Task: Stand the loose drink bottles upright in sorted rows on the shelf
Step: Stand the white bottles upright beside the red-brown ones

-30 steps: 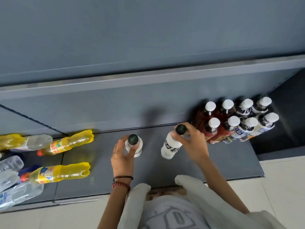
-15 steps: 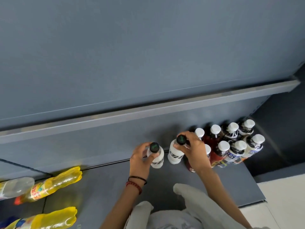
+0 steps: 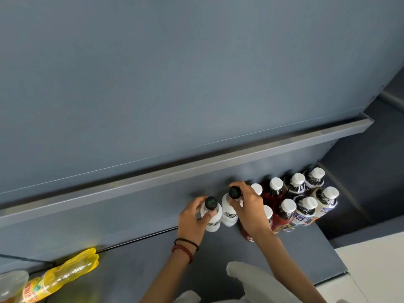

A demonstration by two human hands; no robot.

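With my left hand (image 3: 192, 219) and right hand (image 3: 251, 206) each gripping a white bottle's (image 3: 228, 215) neck, I should seat both flush beside the standing rows (image 3: 288, 206) at centre right.

Two bottles are standing side by side on the shelf (image 3: 295, 254), against its back wall: the left bottle (image 3: 212, 217) is touching the right bottle (image 3: 229, 212). The left hand (image 3: 192, 219) is wrapping the first, the right hand (image 3: 251, 211) is gripping the second at its neck. Just right of them, two rows of capped bottles (image 3: 290, 202) are standing upright, one row behind the other, reaching to the shelf's right end. Far left, well apart, a bottle on its side (image 3: 63, 274) is lying near the back wall, with another (image 3: 11, 285) partly in view beside it.
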